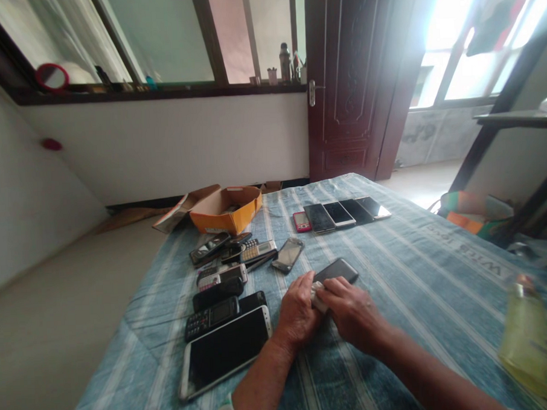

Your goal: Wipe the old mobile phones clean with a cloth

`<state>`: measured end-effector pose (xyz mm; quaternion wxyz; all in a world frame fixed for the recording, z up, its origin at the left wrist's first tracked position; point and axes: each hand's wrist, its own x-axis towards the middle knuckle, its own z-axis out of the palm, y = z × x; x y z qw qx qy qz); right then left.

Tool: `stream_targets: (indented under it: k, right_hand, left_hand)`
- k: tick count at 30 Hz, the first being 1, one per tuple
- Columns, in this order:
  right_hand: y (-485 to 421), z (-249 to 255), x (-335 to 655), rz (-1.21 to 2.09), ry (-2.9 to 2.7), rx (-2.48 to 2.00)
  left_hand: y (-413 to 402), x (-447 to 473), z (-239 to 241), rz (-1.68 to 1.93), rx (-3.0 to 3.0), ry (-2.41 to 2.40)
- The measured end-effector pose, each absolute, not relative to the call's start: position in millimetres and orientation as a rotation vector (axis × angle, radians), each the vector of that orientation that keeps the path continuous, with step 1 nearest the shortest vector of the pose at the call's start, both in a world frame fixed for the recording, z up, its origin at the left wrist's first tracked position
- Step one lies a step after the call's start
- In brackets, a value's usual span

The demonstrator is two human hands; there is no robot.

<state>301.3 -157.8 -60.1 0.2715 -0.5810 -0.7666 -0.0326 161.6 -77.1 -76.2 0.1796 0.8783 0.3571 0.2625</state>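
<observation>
A dark grey mobile phone (338, 271) lies at a slant over the cloth, its near end hidden by my hands. My left hand (300, 309) is closed around that near end, fingers curled. In my right hand (354, 311), the bent fingers pinch a crumpled white tissue (319, 296) and press it down between the two hands. Just beyond my left hand rests a grey phone with a pale screen (289, 254). A large white-framed phone with a black screen (228, 351) lies close to my left forearm.
Several old keypad phones (219, 314) are heaped on the left, near an open orange box (229, 218). A row of phones (340, 214) and a small red phone (302, 221) lie at the far side. A yellow bottle (531, 342) stands right, on the striped blue bedcover (422, 283).
</observation>
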Motion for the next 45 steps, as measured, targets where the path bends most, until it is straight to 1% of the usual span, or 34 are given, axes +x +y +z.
stream_targets:
  k: [5, 10, 14, 19, 26, 33, 37, 45]
  right_hand:
    - [-155, -60, 304, -0.168, -2.081, -1.747]
    - [-152, -62, 319, -0.197, -1.985, -1.847]
    - [-153, -61, 319, -0.256, -1.894, -1.754]
    - [-159, -62, 298, -0.254, -2.042, -1.542]
    - [-154, -65, 305, -0.335, -2.059, -1.768]
    - [-152, -58, 323, -0.305, -1.93, -1.934]
    - [-154, -58, 318, -0.276, -1.945, -1.839]
    - [-161, -50, 308, -0.021, -1.993, -1.692]
  left_hand:
    - [-78, 162, -75, 0.72, 2.449, 1.019]
    - [-80, 163, -72, 0.741, 2.42, 1.026]
    - [-80, 163, -72, 0.749, 2.431, 1.016]
    - [-78, 162, -75, 0.759, 2.488, 1.006]
    - [-79, 163, -71, 0.716, 2.467, 1.01]
    - [-81, 163, -72, 0.752, 2.41, 1.023]
    - [-81, 162, -71, 0.735, 2.41, 1.016]
    - [-81, 161, -72, 0.746, 2.411, 1.004]
